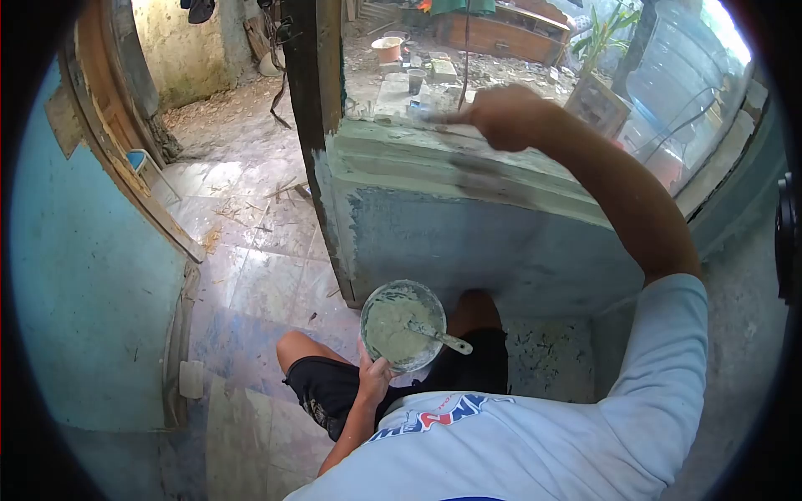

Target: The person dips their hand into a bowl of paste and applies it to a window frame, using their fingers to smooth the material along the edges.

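My left hand [375,377] grips the near-left rim of a round bowl [440,311], held over my lap. Inside is a grey-green wet paste [388,327], and a paste-smeared putty knife [439,336] rests in it with its handle over the right rim. My right hand [510,117] is raised above the window sill [401,154], its fingers curled closed. A thin, motion-blurred shape points left from that fist along the sill; I cannot tell what it is. Pale, rough-edged paste coats the sill and the top of the blue-grey wall [468,238] below.
A dark wooden post [309,108] stands left of the sill beside a doorway. Debris lies on the tiled floor [271,288]. Behind the sill are a large clear water bottle [681,75], a pot [387,48] and rubble. A blue panel [100,284] stands at left.
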`<action>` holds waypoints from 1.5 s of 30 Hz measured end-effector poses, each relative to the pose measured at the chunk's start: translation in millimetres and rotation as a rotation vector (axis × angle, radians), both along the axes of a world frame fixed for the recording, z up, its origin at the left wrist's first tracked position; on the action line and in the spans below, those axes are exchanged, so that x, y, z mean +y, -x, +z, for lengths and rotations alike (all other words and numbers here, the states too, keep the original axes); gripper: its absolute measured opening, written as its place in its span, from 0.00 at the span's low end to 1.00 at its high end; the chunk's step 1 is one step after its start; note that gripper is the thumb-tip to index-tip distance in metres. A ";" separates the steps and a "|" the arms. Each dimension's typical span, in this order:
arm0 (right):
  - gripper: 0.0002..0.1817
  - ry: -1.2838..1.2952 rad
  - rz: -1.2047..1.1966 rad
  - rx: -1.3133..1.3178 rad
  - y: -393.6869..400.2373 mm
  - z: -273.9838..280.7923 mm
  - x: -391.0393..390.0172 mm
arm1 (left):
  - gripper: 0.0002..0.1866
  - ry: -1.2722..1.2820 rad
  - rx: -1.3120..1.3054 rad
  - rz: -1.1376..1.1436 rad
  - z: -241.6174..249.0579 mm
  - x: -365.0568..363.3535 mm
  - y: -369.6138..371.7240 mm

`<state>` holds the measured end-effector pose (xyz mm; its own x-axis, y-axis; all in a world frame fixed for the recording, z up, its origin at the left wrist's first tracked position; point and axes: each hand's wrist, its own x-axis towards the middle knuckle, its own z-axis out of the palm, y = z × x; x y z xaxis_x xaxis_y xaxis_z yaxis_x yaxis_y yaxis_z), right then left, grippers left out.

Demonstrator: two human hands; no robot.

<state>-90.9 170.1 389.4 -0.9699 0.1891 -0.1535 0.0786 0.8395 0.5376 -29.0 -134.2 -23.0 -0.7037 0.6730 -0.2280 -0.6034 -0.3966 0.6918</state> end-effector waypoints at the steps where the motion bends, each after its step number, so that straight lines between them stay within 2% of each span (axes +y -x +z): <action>1: 0.43 -0.030 0.071 -0.056 4.1 -14.6 6.7 | 0.44 -0.011 0.005 -0.001 -0.7 -0.8 0.6; 3: 0.44 -0.035 0.114 -0.029 7.5 -14.5 7.5 | 0.45 -0.019 0.005 0.005 -5.9 -2.8 1.5; 5: 0.46 0.004 0.026 0.034 9.2 7.3 -11.6 | 0.45 -0.031 0.003 0.010 -9.7 -2.4 3.7; 7: 0.46 0.021 0.035 -0.066 16.0 -8.8 -6.9 | 0.45 -0.016 -0.007 -0.022 -10.4 -4.5 2.9; 8: 0.47 0.025 0.089 -0.029 12.7 -15.1 -8.9 | 0.45 -0.014 -0.006 -0.019 -7.6 -6.3 1.3; 10: 0.47 0.012 0.074 -0.035 17.7 3.0 -17.5 | 0.45 0.020 -0.005 0.004 -2.4 -5.4 1.3; 11: 0.44 0.056 0.027 0.019 20.3 13.8 -27.3 | 0.45 0.019 -0.003 0.009 -4.6 -5.6 3.2; 13: 0.45 0.056 0.036 -0.078 34.1 2.1 -23.9 | 0.46 -0.055 -0.019 -0.015 -12.0 -5.8 3.3; 16: 0.46 0.016 0.150 -0.041 38.5 1.0 -39.4 | 0.47 -0.036 -0.010 -0.027 -14.1 -7.9 5.1; 17: 0.45 0.080 0.055 -0.016 44.6 12.5 -48.5 | 0.47 -0.034 -0.001 -0.023 -9.4 -8.3 4.6; 18: 0.50 0.126 -0.110 -0.043 30.6 45.4 -104.2 | 0.47 -0.033 0.001 -0.021 -7.1 -8.3 3.9; 20: 0.45 0.189 0.163 0.028 74.6 -13.2 -28.4 | 0.47 -0.026 0.002 -0.008 -3.7 -7.6 3.3; 21: 0.41 0.108 0.150 -0.053 75.3 -20.6 -38.3 | 0.47 -0.024 0.004 -0.003 -2.9 -9.0 1.9; 22: 0.48 0.010 0.207 -0.069 84.6 -26.9 -32.8 | 0.45 -0.015 0.011 0.006 -2.9 -9.7 2.5; 24: 0.48 0.294 -0.018 -0.075 69.9 12.0 -61.0 | 0.44 -0.010 0.015 0.027 -2.0 -11.2 3.7; 25: 0.47 0.255 0.074 0.002 72.9 12.1 -52.1 | 0.44 -0.010 0.012 0.031 -1.0 -11.8 4.6; 27: 0.46 0.248 0.087 -0.044 79.4 -3.4 -49.2 | 0.44 -0.009 -0.003 0.034 -2.9 -12.4 2.1; 28: 0.47 0.195 0.180 -0.030 80.8 -17.5 -55.3 | 0.45 0.004 0.009 0.028 -5.5 -13.3 3.1; 29: 0.46 0.145 0.113 -0.065 83.6 -16.4 -56.0 | 0.45 0.016 0.025 0.024 -5.6 -14.0 4.9; 31: 0.39 0.244 0.110 0.002 76.7 1.5 -54.8 | 0.45 0.012 0.016 0.048 -4.2 -15.2 4.7; 32: 0.41 0.192 0.159 0.052 72.5 5.2 -54.5 | 0.45 0.008 0.009 0.065 -2.8 -15.4 3.6; 34: 0.43 0.188 0.136 -0.061 75.5 -12.6 -50.6 | 0.45 0.026 0.003 0.059 -8.8 -16.8 2.4; 35: 0.40 0.141 0.125 -0.054 71.3 -8.7 -57.1 | 0.45 0.041 0.008 0.047 -10.2 -17.4 5.4; 37: 0.43 0.097 0.217 0.034 77.5 -9.0 -53.4 | 0.46 0.009 0.003 0.037 -12.6 -16.2 8.2; 38: 0.41 0.098 0.170 -0.024 76.7 -1.8 -64.5 | 0.48 -0.016 -0.007 0.025 -11.2 -16.2 7.3; 40: 0.38 0.014 0.273 0.004 83.9 -20.5 -59.8 | 0.48 -0.020 0.022 0.019 -14.8 -13.3 8.1; 45: 0.39 -0.042 0.163 -0.002 62.2 -20.0 -48.7 | 0.48 -0.029 -0.012 -0.011 -27.4 -9.0 7.2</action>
<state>-153.2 121.4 369.4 -0.9880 0.0353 -0.1505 -0.0580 0.8179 0.5725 -36.2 -143.3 -50.4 -0.6933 0.6873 -0.2166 -0.6161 -0.4095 0.6728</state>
